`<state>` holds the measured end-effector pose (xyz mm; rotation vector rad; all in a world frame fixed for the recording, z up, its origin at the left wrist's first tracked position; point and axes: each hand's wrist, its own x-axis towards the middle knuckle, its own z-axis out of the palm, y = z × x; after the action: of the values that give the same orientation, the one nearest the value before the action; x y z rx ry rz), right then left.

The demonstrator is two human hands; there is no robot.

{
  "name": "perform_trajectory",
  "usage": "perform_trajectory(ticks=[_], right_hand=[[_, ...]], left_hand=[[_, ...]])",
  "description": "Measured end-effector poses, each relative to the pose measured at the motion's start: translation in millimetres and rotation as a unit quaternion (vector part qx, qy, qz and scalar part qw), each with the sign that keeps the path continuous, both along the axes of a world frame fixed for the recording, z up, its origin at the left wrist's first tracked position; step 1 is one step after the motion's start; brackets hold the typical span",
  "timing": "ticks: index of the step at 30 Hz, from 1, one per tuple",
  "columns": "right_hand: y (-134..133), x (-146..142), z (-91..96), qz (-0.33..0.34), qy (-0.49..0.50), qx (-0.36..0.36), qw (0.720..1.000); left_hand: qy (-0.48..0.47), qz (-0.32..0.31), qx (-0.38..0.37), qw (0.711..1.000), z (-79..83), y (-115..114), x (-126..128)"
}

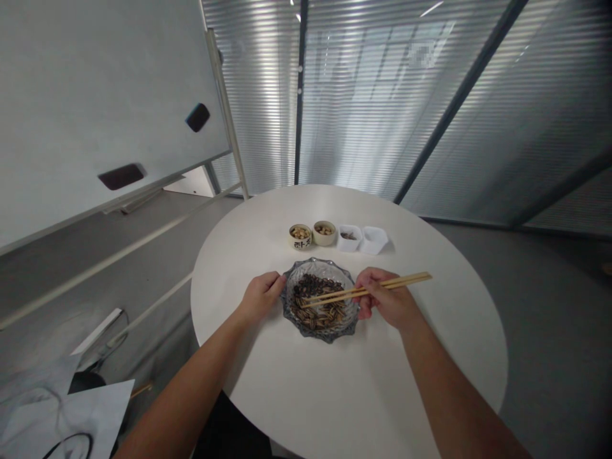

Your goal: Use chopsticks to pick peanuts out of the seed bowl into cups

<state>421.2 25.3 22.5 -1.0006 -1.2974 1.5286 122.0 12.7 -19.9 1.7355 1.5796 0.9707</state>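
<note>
A scalloped glass dish (292,315) sits on the round white table (335,389), filled with dark seeds and striped sunflower seeds (321,312). My left hand (261,295) is curled against the dish's left rim, fingers closed on its edge. My right hand (386,298) grips a pair of wooden chopsticks (406,281). Their tips reach left into the dish, over the seeds.
Behind the dish stand two small round bowls of nuts (301,236) (324,232) and two white square dishes (350,236) (373,239); one square dish holds a few dark seeds. A whiteboard (95,95) leans at the left. Glass walls with blinds rise behind.
</note>
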Motion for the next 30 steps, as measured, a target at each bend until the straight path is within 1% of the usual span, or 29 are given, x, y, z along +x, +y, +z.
perform_trajectory(ticks=[4, 9, 12, 16, 21, 25, 30], right_hand=[[-2.1, -4.2, 1.5, -0.013, -0.020, 0.018, 1.000], [-4.7, -10.0, 6.0, -0.038, -0.023, 0.022, 0.999], [-4.4, -10.8, 4.7, -0.054, -0.021, 0.024, 0.998], [-1.6, -9.0, 1.4, -0.079, 0.009, 0.018, 0.997], [3.3, -6.2, 3.1, -0.120, 0.076, 0.006, 0.990], [9.5, 0.0, 4.6, -0.167, 0.125, 0.024, 0.978], [23.3, 17.8, 1.5, -0.273, 0.177, 0.080, 0.942]], left_hand=[[0.002, -0.005, -0.003, 1.000, 1.6, -0.3, 0.1], [0.003, -0.005, -0.002, 1.000, 3.2, -0.3, 0.4], [0.000, -0.004, -0.002, 1.000, 2.9, -0.3, 1.0], [-0.001, 0.000, -0.006, 1.000, 2.5, -0.3, 1.0], [0.003, -0.009, -0.005, 1.000, 2.9, -0.3, 0.3], [0.007, -0.006, 0.001, 1.000, 3.2, -0.3, 0.7], [0.004, -0.007, 0.003, 1.000, 4.0, -0.3, 1.2]])
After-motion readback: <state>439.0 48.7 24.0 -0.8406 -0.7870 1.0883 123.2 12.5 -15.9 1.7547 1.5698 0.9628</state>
